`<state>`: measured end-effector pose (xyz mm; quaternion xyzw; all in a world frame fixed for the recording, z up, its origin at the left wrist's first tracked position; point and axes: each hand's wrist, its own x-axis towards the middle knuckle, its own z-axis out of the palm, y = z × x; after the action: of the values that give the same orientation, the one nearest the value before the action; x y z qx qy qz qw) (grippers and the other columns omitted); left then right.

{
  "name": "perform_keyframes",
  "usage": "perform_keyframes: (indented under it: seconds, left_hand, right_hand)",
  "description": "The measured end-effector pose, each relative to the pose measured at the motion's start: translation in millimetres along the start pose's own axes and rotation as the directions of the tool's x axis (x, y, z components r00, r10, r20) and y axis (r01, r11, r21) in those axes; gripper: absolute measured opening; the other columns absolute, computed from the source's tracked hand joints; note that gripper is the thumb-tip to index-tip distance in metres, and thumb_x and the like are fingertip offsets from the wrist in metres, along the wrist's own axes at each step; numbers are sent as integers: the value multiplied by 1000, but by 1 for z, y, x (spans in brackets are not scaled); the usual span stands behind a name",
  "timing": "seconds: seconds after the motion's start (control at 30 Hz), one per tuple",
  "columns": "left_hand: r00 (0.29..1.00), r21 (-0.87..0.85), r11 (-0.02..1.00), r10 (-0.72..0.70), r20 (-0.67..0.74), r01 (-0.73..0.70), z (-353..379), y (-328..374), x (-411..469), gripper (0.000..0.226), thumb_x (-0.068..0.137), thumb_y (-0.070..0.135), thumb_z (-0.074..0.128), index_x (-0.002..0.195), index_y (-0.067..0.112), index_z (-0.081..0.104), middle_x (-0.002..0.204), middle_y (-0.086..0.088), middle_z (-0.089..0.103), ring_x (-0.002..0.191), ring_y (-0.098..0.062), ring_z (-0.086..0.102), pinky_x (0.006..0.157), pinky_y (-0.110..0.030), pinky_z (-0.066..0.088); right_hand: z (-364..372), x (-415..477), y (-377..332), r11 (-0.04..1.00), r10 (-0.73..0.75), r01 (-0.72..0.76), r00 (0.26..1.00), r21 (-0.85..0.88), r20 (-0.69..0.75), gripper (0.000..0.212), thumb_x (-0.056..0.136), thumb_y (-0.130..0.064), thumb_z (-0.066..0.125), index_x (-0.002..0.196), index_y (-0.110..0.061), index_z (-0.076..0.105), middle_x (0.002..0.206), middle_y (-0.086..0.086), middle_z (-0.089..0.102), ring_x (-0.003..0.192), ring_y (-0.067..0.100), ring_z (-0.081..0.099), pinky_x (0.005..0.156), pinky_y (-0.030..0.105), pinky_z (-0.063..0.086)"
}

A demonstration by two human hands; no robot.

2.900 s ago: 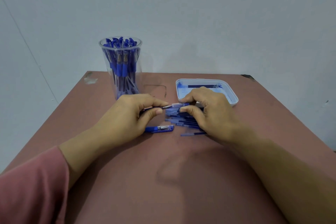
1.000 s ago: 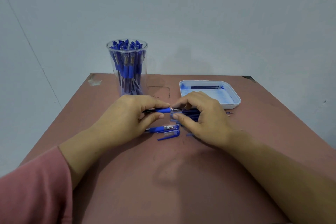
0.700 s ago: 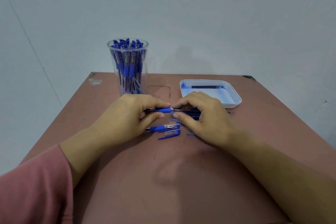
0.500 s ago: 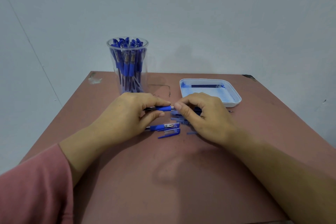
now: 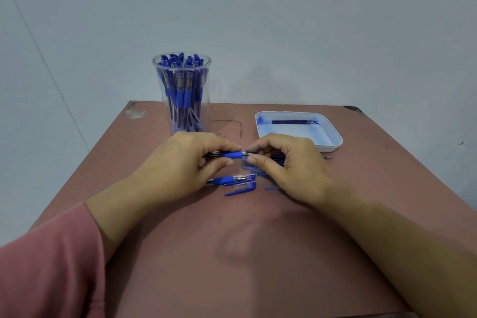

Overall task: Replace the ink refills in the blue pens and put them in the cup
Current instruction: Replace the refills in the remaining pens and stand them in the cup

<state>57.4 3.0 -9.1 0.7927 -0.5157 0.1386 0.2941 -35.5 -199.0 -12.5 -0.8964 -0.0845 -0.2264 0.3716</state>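
The blue pen (image 5: 227, 154) hangs just above the worktop (image 5: 258, 253), near the cup (image 5: 182, 93). Left hand (image 5: 185, 165) pinches its grip; right hand (image 5: 289, 165) pinches the tip. Best twist straight, keeping the barrel level.

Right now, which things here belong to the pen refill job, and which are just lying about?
Job: blue pen in left hand and right hand; clear plastic cup of pens; white plastic tray; loose blue refills; second blue pen; blue cap.
Lying about: nothing; only brown table.
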Motion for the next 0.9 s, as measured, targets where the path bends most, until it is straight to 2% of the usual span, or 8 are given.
perform_keyframes:
  seconds: [0.13,0.27,0.33,0.4,0.47,0.6,0.8,0.9]
  left_hand:
    - [998,-13,998,-56,-18,56,0,-3,0,27,88,25,68,115,29,69,97,29,64,88,6,61,75,-15,49]
    - [995,8,996,-92,-24,92,-2,-8,-1,26,88,25,68,113,30,70,101,23,68,87,1,64,77,-30,55]
    - [993,20,993,-113,-22,114,-3,-9,0,26,88,25,68,113,31,70,98,27,65,87,1,63,78,-32,56]
    - [992,27,991,-128,-15,128,-3,-9,0,26,88,25,68,113,32,69,96,30,61,87,0,63,78,-33,56]
    - [992,28,992,-127,-8,127,-3,-9,0,27,88,25,68,113,32,69,97,28,63,86,-1,63,78,-34,56]
    - [991,16,991,-132,-5,132,-2,-8,0,27,87,25,68,113,32,70,100,24,67,86,-2,64,78,-35,56]
    - [992,19,992,-124,-5,124,-2,-6,0,27,86,24,70,113,31,70,97,17,71,82,-8,66,74,-37,56]
    - [994,16,994,-110,-4,111,-1,-6,0,27,86,24,70,112,30,70,97,17,70,81,-6,65,74,-36,56]
  right_hand:
    - [-2,0,2,1000,-21,20,999,-4,-42,14,83,-16,73,91,-27,71,83,-13,68,83,6,64,76,16,49]
    - [-12,2,5,994,24,-28,999,-101,-34,32,87,-16,69,86,-47,60,90,-16,67,90,0,60,79,10,45]
    - [-21,2,6,977,55,-39,996,-211,71,30,90,-17,64,87,-47,59,92,-17,64,92,0,56,80,11,41]
    - [-27,0,5,949,74,5,968,-316,239,19,93,-17,60,94,-35,66,92,-17,61,93,4,50,82,19,40]
    - [-28,-1,4,926,73,70,931,-370,358,16,94,-17,58,99,-29,68,88,-20,55,95,7,45,85,25,38]
    - [-24,0,0,885,60,161,891,-436,450,17,95,-21,56,104,-30,68,90,-21,47,96,5,37,89,27,34]
    - [-24,0,-1,902,51,146,899,-407,436,21,93,-21,59,109,-33,65,95,-18,52,97,6,39,93,32,35]
    - [-28,1,0,928,1,119,948,-354,319,20,92,-17,60,106,-30,66,95,-16,59,95,5,46,88,28,40]
